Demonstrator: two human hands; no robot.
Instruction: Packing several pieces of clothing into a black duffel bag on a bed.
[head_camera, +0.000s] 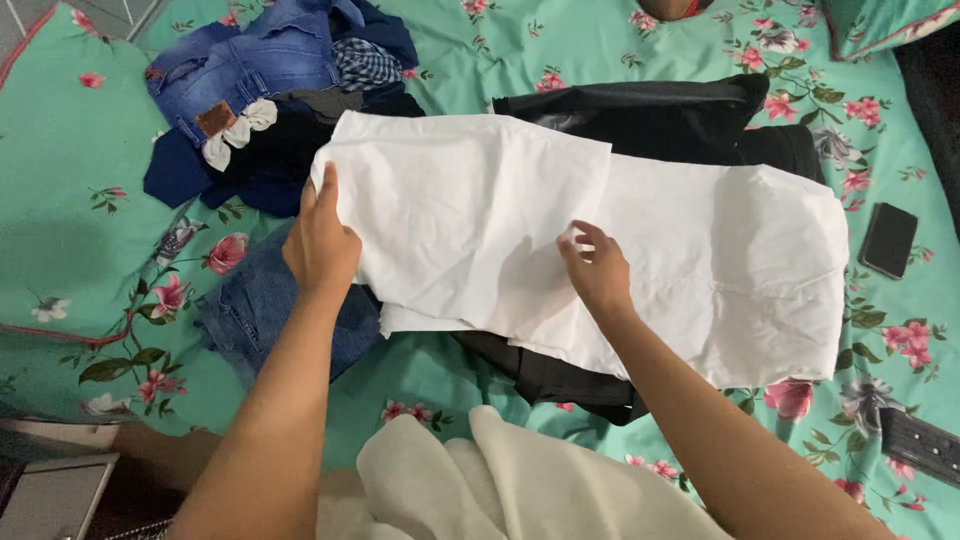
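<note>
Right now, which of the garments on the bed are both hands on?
The white garment, spread flat over the black clothes. The left hand grips its left edge, the right hand pinches its middle; the jeans lie untouched.

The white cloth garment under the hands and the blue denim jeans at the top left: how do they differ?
The white cloth garment is spread flat and plain; the blue denim jeans lie crumpled in a pile. The left hand and right hand touch the white one; the jeans lie untouched. Both rest on the green floral bedsheet.

Home bedroom — floral green bedsheet (60, 230), matching pillow (880, 25), piled clothes (270, 70), phone (888, 240).
</note>
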